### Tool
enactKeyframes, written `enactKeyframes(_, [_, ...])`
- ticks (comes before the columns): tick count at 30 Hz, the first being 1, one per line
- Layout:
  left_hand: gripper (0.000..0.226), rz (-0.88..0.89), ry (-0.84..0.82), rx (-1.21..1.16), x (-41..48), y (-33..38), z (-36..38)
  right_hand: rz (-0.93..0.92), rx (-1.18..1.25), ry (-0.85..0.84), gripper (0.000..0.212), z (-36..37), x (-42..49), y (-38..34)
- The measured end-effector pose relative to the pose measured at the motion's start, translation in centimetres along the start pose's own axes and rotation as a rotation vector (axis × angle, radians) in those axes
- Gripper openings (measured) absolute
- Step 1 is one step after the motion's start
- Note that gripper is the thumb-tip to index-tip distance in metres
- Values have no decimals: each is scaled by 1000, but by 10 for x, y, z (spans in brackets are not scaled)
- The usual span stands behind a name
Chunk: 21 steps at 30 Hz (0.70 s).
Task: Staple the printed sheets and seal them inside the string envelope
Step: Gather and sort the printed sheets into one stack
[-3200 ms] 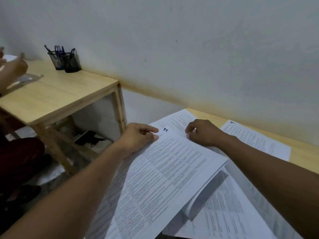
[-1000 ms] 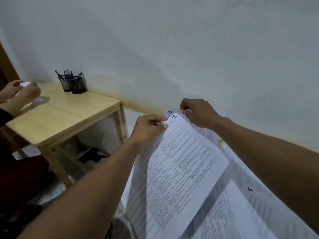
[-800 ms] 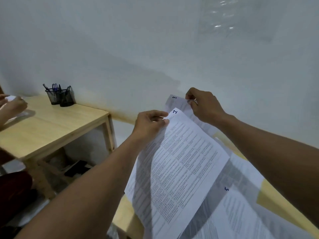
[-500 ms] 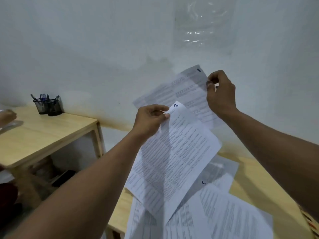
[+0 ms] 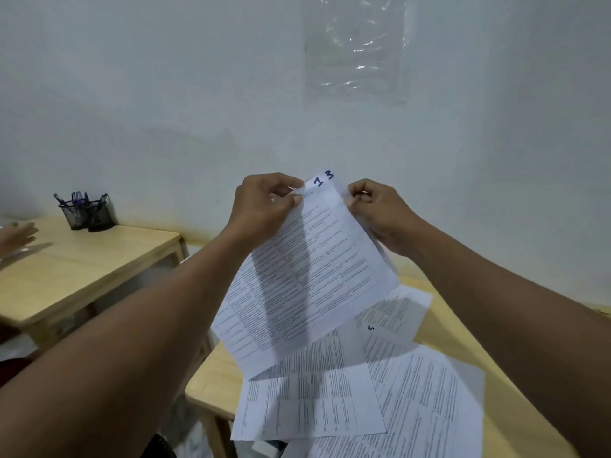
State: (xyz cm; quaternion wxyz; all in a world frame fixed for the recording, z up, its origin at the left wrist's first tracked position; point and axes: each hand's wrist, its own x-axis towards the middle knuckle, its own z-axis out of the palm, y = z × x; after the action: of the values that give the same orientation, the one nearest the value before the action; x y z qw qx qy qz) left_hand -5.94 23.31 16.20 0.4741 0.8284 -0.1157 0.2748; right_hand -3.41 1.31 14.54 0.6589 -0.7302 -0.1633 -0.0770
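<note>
I hold printed sheets (image 5: 307, 276) up in the air above the wooden table (image 5: 515, 385). The front sheet bears a handwritten 1 and the one behind it shows a 3 at the top corner. My left hand (image 5: 264, 206) pinches their top left edge. My right hand (image 5: 380, 213) pinches the top right edge. Several more printed sheets (image 5: 363, 401) lie loose and overlapping on the table below, one marked 5 (image 5: 393, 312). No stapler or string envelope is in view.
A second wooden table (image 5: 76, 269) stands at left with a black mesh pen holder (image 5: 87, 213) near the wall. Another person's hand (image 5: 16, 234) rests at its far left edge. A clear plastic sleeve (image 5: 355, 47) hangs on the white wall.
My right hand has brought sheet 3 down and left, behind sheet 1, so the two now line up. Earlier both sheets were lifted off the table.
</note>
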Motion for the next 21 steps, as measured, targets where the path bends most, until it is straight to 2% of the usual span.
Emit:
enactKeyframes(4, [17, -16, 22, 77, -14, -14, -4, 104, 41, -29, 10, 18, -10, 7])
enactKeyframes(9, [19, -72, 28, 129, -40, -46, -2, 127, -71, -49, 22, 39, -25, 34])
enactKeyframes(12, [19, -114, 7, 164, -59, -68, 0, 111, -168, -89, 11, 52, -40, 62])
enactKeyframes(18, [18, -241, -134, 231, -88, -110, 4, 241, -116, -123, 5, 76, -63, 123])
enactKeyframes(21, [18, -332, -173, 237, -95, -123, 11, 260, -231, -143, 18, 78, -66, 140])
